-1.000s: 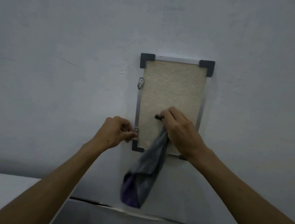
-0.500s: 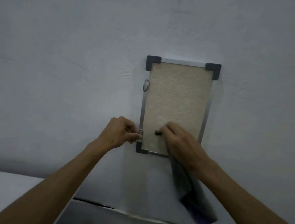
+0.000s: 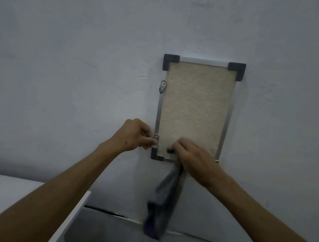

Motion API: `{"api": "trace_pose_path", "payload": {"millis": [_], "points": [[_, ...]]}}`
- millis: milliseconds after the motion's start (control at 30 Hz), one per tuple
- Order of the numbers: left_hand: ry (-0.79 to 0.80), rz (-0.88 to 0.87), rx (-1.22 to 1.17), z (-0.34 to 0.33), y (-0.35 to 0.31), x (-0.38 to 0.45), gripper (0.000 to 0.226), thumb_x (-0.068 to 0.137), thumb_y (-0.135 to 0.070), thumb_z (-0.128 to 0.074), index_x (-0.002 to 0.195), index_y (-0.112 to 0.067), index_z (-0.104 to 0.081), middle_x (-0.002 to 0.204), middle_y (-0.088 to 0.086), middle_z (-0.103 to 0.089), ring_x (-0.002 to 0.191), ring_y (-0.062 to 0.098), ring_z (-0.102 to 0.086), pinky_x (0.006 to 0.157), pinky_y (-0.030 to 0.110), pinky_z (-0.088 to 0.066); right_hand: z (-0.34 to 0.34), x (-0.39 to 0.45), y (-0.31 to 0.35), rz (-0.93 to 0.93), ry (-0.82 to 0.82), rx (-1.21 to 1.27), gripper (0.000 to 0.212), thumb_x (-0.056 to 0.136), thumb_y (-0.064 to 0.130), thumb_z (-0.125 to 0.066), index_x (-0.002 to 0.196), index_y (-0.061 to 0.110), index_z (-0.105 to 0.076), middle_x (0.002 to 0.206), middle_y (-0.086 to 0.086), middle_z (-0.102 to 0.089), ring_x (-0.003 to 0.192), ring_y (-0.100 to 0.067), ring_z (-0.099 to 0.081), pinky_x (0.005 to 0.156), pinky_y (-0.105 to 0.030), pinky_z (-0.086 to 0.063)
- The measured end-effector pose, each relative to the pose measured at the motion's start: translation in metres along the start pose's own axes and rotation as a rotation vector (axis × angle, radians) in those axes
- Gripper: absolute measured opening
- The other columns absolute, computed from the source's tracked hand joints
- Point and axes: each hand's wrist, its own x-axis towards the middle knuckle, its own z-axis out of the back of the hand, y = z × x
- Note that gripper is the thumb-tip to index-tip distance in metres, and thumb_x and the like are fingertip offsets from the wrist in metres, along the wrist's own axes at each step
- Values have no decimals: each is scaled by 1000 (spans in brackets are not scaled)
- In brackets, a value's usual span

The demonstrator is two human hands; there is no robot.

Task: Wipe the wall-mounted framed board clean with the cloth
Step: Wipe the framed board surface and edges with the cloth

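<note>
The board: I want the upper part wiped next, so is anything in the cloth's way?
Nothing visible: the board above the right hand and cloth is bare. The left hand grips the frame's left edge.

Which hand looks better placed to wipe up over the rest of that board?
The right hand. It holds the cloth and lies on the lower part of the board. The left hand has no cloth; it grips the frame's left edge, seemingly steadying it.

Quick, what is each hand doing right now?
Left hand: fingers curled, pinching the board's frame by its lower left edge.
Right hand: gripping the cloth, pressing it on the board.
</note>
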Motion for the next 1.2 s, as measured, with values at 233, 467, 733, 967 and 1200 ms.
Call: {"api": "trace_pose_path", "payload": {"millis": [233,467,733,967,1200], "points": [[43,33,-64,2,8,-1,13,84,-26,-77,83,-13,-77,76,0,-77,72,11,-75,70,24,-62,-1,14,1,-56,-133,83,24,93,15,-63,116,7,-61,113,-10,-59,97,-20,-58,82,-33,-55],[29,33,-62,2,4,-2,15,83,-25,-78,83,-10,-77,75,1,-77,71,12,-75,69,22,-61,-13,16,8,-76,-113,66,20,92,12,-66,111,9,-60,108,-8,-59,89,-18,-60,75,-32,-57],[-1,40,-70,-1,5,-3,17,84,-24,-77,86,-7,-76,76,4,-77,70,12,-75,69,22,-61,-23,4,19,-24,60,42,17,95,8,-61,112,10,-60,106,-8,-60,86,-20,-60,73,-33,-55],[21,46,-106,-1,8,-4,15,84,-23,-77,86,-8,-77,76,2,-77,71,13,-75,68,22,-61,-18,6,17,-81,-28,113,20,95,9,-63,114,11,-60,109,-6,-59,90,-18,-59,76,-32,-54],[50,85,-189,0,9,-5,17,85,-24,-76,87,-7,-77,77,3,-78,73,14,-76,64,18,-57,-31,21,24,-70,-6,92,15,93,7,-61,108,12,-60,101,-7,-58,83,-22,-58,67,-38,-54]]}}
